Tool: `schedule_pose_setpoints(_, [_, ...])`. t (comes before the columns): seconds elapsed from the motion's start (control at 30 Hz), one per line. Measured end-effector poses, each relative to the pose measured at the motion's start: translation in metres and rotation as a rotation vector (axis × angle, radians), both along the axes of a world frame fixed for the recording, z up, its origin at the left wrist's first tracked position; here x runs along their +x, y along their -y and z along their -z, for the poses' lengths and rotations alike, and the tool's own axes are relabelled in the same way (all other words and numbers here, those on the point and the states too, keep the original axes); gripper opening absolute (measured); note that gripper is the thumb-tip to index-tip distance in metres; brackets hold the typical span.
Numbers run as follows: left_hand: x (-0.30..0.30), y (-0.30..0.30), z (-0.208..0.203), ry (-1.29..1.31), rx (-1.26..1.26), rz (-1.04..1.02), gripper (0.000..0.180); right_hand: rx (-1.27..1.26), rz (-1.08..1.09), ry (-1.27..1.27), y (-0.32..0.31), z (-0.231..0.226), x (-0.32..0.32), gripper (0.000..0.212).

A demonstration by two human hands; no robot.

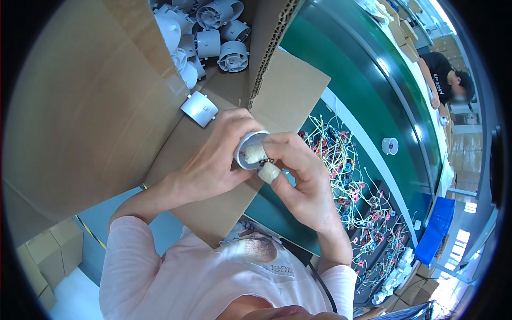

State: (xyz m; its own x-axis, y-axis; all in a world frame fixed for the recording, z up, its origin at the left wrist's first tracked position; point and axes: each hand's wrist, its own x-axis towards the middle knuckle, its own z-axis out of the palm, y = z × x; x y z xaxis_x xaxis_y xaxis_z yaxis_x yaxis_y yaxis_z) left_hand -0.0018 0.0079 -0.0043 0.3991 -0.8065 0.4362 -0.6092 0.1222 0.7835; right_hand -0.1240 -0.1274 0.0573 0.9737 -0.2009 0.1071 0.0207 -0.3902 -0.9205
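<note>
My left hand (224, 152) is wrapped round a white cylindrical plastic housing (240, 154), its open mouth facing up and to the right. My right hand (301, 178) reaches to that mouth, thumb and forefinger pinched together. Both of those fingertips carry pale tape wraps. Between them shows a small dark part (265, 161), too small to name, and the forefinger tip lies inside the rim. Just beyond my left hand, another white housing (199, 109) rests on a cardboard flap (213, 198).
A large cardboard box (80, 106) at the left holds several white housings (208, 42). To the right, wired parts (346, 181) lie tangled beside a green conveyor belt (368, 101), which carries one housing (390, 145). Across it stands another person (440, 72). A blue bin (434, 229) sits far right.
</note>
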Motion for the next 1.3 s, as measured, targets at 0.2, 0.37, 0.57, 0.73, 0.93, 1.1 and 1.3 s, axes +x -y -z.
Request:
schedule_pose_setpoints(0.2, [-0.005,0.002,-0.006,-0.113,0.086,0.034,0.062,0.067,0.121,0.015,0.006,0.02,-0.009,0.032])
schedule_pose_setpoints(0.37, [-0.012,0.0,-0.01,-0.187,0.079,0.059,0.06,0.445,0.159,-0.112,0.026,0.026,-0.018,0.029])
schedule_pose_setpoints(0.57, [-0.018,0.005,-0.011,-0.132,0.103,0.048,0.059,0.635,0.171,-0.128,0.031,0.026,-0.017,0.025])
schedule_pose_setpoints(0.73, [-0.02,0.003,-0.01,-0.14,0.067,-0.014,0.06,0.456,0.181,-0.081,0.026,0.023,-0.019,0.034])
schedule_pose_setpoints(0.93, [-0.015,0.003,-0.015,0.015,0.091,-0.069,0.059,-0.071,0.196,-0.118,0.012,0.018,-0.021,0.032])
schedule_pose_setpoints(1.1, [-0.016,0.0,-0.016,0.009,0.119,-0.05,0.063,-0.346,0.119,0.064,0.01,0.021,-0.017,0.034])
schedule_pose_setpoints(1.3, [-0.019,0.001,-0.015,-0.062,0.115,-0.057,0.063,-0.579,0.091,0.297,0.007,0.025,-0.006,0.035])
